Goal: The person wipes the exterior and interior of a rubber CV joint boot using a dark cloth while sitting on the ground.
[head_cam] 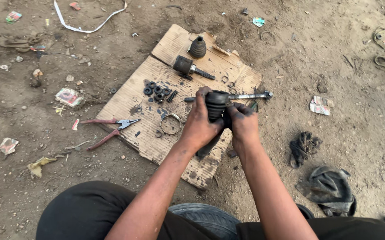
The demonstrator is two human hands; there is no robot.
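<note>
Left hand [198, 126]: bare, smeared with dark grease.
Right hand [244, 125]: bare, grease-blackened fingers.
Forearms: bare, no sleeves visible.
Legs: black trousers [86, 211].

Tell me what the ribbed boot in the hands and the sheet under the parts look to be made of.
Ribbed boot: probably black rubber, matte, with moulded folds, held by both hands. Sheet: brown corrugated cardboard, with torn edges and dark greasy stains.

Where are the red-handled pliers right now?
The red-handled pliers lie open at the left edge of the cardboard sheet, left of the left hand.
</note>
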